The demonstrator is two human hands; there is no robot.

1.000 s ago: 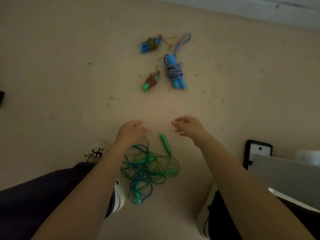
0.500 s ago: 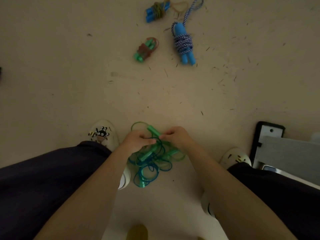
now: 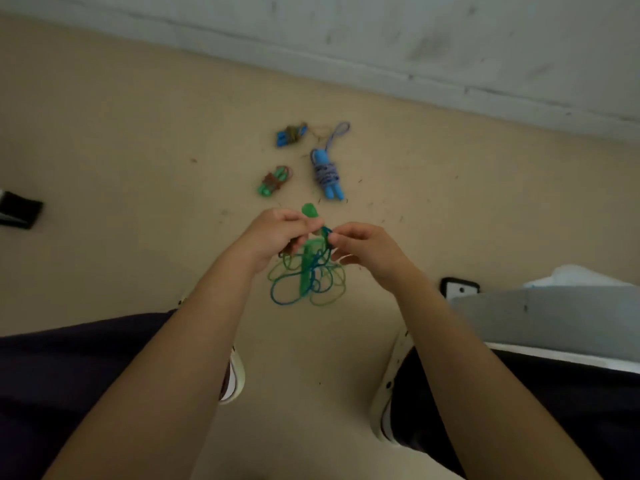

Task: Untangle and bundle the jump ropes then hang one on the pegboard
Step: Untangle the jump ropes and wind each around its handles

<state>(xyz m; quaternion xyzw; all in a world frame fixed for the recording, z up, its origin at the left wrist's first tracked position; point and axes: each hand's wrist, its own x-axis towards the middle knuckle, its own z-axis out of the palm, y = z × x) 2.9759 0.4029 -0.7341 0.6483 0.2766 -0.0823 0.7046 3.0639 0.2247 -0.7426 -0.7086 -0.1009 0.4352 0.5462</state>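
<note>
The left hand (image 3: pixel 273 233) and right hand (image 3: pixel 363 245) hold the tangled green jump rope (image 3: pixel 306 278) above the floor (image 3: pixel 121 150). Left-hand fingers curl around one green handle (image 3: pixel 309 211), whose tip projects above the fist. Right-hand fingertips pinch the cord at the top of the tangle. A second green handle (image 3: pixel 306 271) and loose loops hang below both hands. Three bundled ropes lie on the floor beyond the hands: a blue-handled bundle (image 3: pixel 327 173), a small green bundle (image 3: pixel 273 181), and a blue bundle with olive cord (image 3: pixel 291 134) near the wall (image 3: pixel 381 39).
</note>
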